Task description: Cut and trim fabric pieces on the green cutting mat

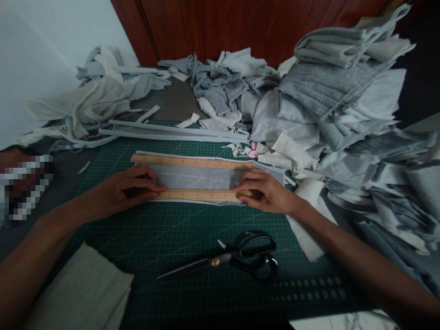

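A grey fabric strip [192, 178] lies across the green cutting mat [192, 224], with a faint light line drawn along it. Two wooden rulers rest lengthwise on it: the upper ruler [192, 161] by its far edge, the lower ruler [202, 195] by its near edge. Thumb and forefinger of my left hand [135, 185] are closed at the lower ruler's left end. My right hand [263, 188] is closed at that ruler's right end, its fingertips over the fabric. Black-handled scissors [215, 262] lie on the mat nearer me, blades pointing left.
Folded grey fabrics [333, 82] pile up at the right back, and more cloth [99, 96] lies at the left back. Long pale strips [172, 133] and small scraps with a pink piece [253, 151] sit behind the rulers. A grey-green cloth [85, 288] lies at the front left.
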A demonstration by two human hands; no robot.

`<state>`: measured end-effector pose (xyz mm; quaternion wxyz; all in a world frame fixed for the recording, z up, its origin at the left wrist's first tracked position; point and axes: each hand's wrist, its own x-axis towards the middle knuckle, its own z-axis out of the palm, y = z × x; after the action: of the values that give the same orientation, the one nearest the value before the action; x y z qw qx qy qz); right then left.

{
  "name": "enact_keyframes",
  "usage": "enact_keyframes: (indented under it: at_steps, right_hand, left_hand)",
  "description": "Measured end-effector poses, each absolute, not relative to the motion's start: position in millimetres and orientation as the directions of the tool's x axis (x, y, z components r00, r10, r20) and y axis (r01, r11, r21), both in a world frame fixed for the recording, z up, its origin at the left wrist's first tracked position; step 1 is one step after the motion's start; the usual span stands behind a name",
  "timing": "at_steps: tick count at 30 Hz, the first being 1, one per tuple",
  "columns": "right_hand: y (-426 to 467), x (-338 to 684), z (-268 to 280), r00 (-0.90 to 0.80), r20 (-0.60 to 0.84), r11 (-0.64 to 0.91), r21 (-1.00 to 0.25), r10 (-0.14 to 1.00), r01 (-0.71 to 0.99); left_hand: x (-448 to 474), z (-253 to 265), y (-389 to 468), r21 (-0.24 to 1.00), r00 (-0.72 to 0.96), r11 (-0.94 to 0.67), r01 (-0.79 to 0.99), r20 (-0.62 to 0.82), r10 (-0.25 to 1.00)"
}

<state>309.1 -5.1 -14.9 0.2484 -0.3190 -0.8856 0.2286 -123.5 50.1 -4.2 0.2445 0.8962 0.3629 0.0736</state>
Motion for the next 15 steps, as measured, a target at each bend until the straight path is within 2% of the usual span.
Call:
enact_keyframes:
  at_steps: [15]
  right_hand:
    - [-3.1, 310.2, -13.0, -0.723, 0.271, 0.713, -0.566, 0.636, 0.415]
  left_hand:
    - [-128.1, 2.5, 51.5, 0.486, 0.772, -0.642, 0.593, -0.115, 0.626]
